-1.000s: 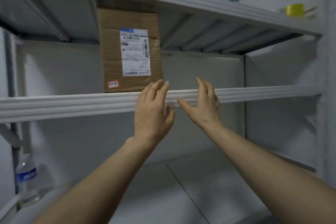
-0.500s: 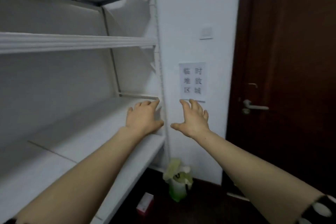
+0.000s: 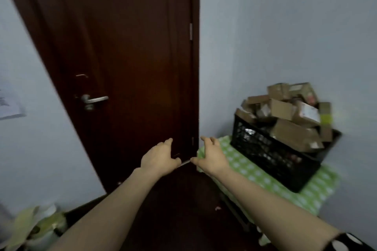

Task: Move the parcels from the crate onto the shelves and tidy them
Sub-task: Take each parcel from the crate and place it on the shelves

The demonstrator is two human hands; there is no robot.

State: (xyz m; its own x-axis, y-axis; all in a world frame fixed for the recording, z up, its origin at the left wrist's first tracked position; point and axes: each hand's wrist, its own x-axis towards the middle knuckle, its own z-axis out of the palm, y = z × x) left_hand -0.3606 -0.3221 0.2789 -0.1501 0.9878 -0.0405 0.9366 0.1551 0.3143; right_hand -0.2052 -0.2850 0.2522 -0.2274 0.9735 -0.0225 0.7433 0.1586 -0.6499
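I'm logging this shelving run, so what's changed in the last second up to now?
The head turned right: the shelves and the shelved parcel left view, and the dark door, the black crate heaped with parcels and its green spotted tablecloth came in. The left hand and right hand left the shelf edge and now hover before the door. Unchanged: both open, empty, side by side.

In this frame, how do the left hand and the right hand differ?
The left hand is seen against the dark door; the right hand is over the edge of the green dotted cloth, closer to the crate of parcels. A spotted sleeve shows on the right arm, none on the left. Both are empty and loosely curled.
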